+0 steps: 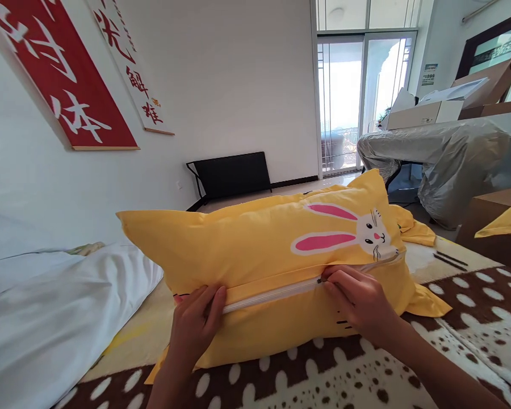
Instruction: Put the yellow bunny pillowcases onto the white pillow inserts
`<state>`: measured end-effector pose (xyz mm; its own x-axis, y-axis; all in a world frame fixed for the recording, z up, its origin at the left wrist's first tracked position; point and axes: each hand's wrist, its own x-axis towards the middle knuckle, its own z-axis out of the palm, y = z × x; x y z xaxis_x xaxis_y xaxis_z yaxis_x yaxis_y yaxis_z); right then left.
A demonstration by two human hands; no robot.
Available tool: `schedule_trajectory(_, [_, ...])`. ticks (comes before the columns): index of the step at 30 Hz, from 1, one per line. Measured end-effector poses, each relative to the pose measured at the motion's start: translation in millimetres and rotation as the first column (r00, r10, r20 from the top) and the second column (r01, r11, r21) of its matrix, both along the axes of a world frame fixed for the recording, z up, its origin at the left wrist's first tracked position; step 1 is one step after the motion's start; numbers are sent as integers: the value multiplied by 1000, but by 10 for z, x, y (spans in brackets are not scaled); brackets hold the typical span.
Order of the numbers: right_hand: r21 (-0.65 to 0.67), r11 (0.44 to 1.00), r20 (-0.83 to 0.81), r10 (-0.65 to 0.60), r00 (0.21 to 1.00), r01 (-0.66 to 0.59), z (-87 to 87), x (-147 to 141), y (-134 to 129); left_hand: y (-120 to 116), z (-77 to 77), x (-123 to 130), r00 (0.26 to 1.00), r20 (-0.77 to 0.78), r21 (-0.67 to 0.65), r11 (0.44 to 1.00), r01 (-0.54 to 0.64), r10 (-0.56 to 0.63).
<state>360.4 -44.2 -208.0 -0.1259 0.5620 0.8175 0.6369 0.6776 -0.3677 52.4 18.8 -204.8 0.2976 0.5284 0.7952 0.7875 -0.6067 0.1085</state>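
Note:
A plump yellow pillow (pixel 255 238) with a white rabbit print (pixel 371 234) lies across the middle of the view. Along its near side runs a white zipper (pixel 272 294), with a small dark slider at my right hand. My left hand (pixel 200 318) pinches the yellow fabric at the zipper's left part. The fingers of my right hand (pixel 357 295) are closed on the zipper slider, below the rabbit's ears. The zipper looks closed to the left of the slider and parted to its right.
Brown and white dotted bedding (pixel 289 378) lies beneath the pillow. White cloth (pixel 63 307) is bunched at left. More yellow fabric (pixel 415 227) and two dark sticks (pixel 450 261) lie at right. Behind stand a black folding frame (pixel 234 175) and a plastic-covered table (pixel 443 150) holding boxes (pixel 426 113).

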Motion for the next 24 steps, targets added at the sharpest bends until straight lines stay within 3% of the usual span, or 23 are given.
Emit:
schedule_trajectory(13, [-87,987,92,-127,988,135,86,226,-5,-3,17,4,1000,13,7,1000,-25,24])
schedule_trajectory(20, [-119,977,31,-175,984,178,33,249,37,28,-15,-13,1000,7,2,1000,-25,25])
schedule_trajectory(24, [-151,963,77,-214,974,223,31,280,72,31,-27,-38,999,5,-18,999,-37,38])
